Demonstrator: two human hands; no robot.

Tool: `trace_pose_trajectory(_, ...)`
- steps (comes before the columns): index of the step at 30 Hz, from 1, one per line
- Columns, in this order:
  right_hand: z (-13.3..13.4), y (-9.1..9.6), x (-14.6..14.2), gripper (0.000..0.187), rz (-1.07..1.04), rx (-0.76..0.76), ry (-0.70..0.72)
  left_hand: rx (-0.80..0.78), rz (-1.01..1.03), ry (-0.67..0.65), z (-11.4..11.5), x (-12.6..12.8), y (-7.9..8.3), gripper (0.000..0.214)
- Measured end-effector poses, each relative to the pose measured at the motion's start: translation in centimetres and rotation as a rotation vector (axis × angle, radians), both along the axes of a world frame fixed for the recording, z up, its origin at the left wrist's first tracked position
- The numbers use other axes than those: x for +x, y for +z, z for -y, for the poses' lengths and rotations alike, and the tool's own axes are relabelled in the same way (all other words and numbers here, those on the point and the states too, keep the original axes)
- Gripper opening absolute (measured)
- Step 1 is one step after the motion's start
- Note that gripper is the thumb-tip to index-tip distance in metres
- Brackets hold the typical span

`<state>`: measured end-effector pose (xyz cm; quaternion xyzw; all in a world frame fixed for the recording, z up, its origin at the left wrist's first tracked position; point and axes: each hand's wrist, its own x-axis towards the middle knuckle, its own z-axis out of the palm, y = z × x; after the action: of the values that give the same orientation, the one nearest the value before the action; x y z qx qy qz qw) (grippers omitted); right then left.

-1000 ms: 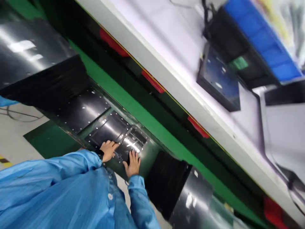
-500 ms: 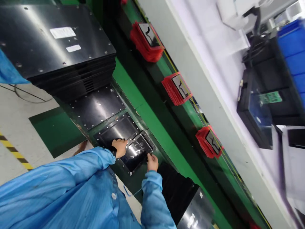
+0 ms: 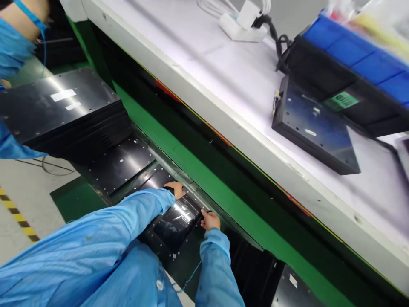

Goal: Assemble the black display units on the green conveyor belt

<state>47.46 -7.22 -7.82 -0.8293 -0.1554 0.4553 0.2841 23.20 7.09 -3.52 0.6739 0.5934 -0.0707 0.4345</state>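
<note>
A glossy black rectangular panel point(image 3: 174, 228) lies before me on a dark plate with light dots along its edge, bright reflections across its top. My left hand point(image 3: 177, 189) is at its far left corner, with the fingers curled over the edge and a dark band on the wrist. At its far right corner my right hand point(image 3: 211, 219) pinches the edge between thumb and fingers. A blue cord hangs by my right sleeve. To the left of the panel lies a black plate point(image 3: 121, 164) with light dots around its border.
Stacked black plates point(image 3: 67, 102) stand at the left, more point(image 3: 294, 290) at lower right. A white worktop point(image 3: 204, 81) overhangs beyond, bearing a black flat box point(image 3: 316, 123) and blue-black bins point(image 3: 351, 55). Another person's arm point(image 3: 22, 25) shows at upper left.
My view has swung so the worktop fills more of it and the red stacks beneath are mostly hidden. Both hands have moved to the panel's far corners.
</note>
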Motion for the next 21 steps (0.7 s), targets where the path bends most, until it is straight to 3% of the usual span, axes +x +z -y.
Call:
trace_pose_trajectory(4,-0.4,0.2,1.2,0.057,-0.104,-0.013,0.063,-0.021,0.007,0.017,-0.9,0.2,-0.4,0.059)
trace_pose_trajectory(12,-1.0,0.1,1.8,0.049,0.021,-0.111,0.227,-0.009,0.068,0.119,-0.8,0.5,0.5,0.053)
trace_pose_trajectory(16,-1.6,1.6,0.4,0.039,0.125,-0.186,0.285,0.0,0.053,0.018,-0.7,0.3,0.9,0.039)
trace_pose_trajectory(19,-2.2,2.3,-0.5,0.034,0.15,-0.186,0.187,0.017,-0.012,-0.054,-1.4,0.0,0.7,0.038)
trace_pose_trajectory(21,-1.3,2.6,-1.0,0.032,0.329,-0.145,0.26,0.039,-0.062,-0.113,-1.3,0.0,0.6,0.044)
